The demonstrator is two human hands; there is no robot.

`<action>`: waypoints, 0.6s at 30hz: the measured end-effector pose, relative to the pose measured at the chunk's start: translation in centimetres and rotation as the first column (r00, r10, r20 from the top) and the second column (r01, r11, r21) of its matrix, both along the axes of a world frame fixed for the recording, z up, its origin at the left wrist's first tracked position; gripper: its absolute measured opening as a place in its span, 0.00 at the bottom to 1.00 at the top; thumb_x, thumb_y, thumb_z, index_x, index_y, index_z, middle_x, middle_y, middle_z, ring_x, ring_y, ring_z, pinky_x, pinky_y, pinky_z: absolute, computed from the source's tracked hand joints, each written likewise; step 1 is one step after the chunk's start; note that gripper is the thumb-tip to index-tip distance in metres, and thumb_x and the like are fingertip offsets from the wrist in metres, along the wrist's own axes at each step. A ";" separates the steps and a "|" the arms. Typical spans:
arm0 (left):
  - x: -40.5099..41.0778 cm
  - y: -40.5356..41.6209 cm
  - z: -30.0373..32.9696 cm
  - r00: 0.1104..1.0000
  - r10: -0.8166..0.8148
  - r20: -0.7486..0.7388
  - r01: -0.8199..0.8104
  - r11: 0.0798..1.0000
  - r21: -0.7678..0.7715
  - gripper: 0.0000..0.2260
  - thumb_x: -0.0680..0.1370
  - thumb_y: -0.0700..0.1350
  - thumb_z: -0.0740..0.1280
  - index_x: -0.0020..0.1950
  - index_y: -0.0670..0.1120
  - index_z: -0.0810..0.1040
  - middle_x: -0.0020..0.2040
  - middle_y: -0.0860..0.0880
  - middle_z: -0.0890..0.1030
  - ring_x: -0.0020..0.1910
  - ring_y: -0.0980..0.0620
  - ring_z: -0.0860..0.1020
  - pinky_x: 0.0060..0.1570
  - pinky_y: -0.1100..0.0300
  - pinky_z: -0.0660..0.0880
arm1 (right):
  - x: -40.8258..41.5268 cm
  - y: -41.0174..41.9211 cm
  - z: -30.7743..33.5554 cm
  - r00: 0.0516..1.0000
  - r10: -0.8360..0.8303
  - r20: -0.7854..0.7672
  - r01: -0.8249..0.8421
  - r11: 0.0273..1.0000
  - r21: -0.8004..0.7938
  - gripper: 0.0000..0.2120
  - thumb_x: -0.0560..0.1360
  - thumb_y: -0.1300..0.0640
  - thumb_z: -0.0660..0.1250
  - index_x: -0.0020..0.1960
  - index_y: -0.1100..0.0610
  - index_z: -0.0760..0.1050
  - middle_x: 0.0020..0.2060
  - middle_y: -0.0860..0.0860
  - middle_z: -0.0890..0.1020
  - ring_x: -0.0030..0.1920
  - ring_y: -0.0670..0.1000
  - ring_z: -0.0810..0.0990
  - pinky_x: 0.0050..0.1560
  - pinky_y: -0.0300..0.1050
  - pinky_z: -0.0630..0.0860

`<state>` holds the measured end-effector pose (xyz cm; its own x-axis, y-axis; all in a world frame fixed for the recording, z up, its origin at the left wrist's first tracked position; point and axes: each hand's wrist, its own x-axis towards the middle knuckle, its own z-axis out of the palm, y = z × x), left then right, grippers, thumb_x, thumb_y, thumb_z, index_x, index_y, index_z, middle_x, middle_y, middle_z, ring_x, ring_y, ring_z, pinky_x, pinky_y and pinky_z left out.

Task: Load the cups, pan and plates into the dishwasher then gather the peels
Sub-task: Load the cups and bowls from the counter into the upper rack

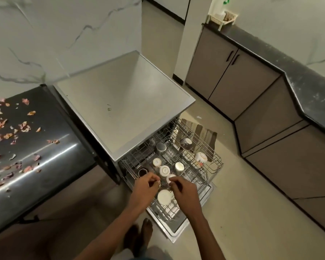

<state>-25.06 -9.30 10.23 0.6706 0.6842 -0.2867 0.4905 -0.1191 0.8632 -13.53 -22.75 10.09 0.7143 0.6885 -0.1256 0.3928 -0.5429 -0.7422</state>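
The dishwasher [124, 102] stands open with its upper wire rack [212, 166] pulled out. Several cups sit upside down in the rack: a white cup [164, 170], a steel cup [160, 148], a dark patterned cup [185, 143], a flowered cup [201, 158]. Both my hands reach into the rack's near side. My left hand [145, 186] and my right hand [184, 191] have curled fingers around a small white cup [170, 178] between them; which hand holds it is unclear. A larger white cup [164, 197] lies just below. Pink peels [11, 128] are scattered on the dark counter at left.
The dark counter [45, 143] adjoins the dishwasher's left side. The lowered dishwasher door [178, 228] juts out over the floor by my bare feet. A striped mat [204, 132] lies behind the rack. Brown cabinets [233, 79] with a black counter run along the right.
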 end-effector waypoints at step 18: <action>7.8 -12.7 -1.2 0.916 0.400 0.015 -0.400 0.916 0.007 0.04 0.78 0.41 0.70 0.47 0.51 0.81 0.43 0.55 0.85 0.44 0.57 0.83 0.45 0.59 0.79 | 15.2 -10.8 -2.0 0.919 0.395 0.024 -0.394 0.919 -0.020 0.07 0.80 0.56 0.69 0.55 0.49 0.83 0.39 0.46 0.86 0.37 0.43 0.82 0.42 0.46 0.79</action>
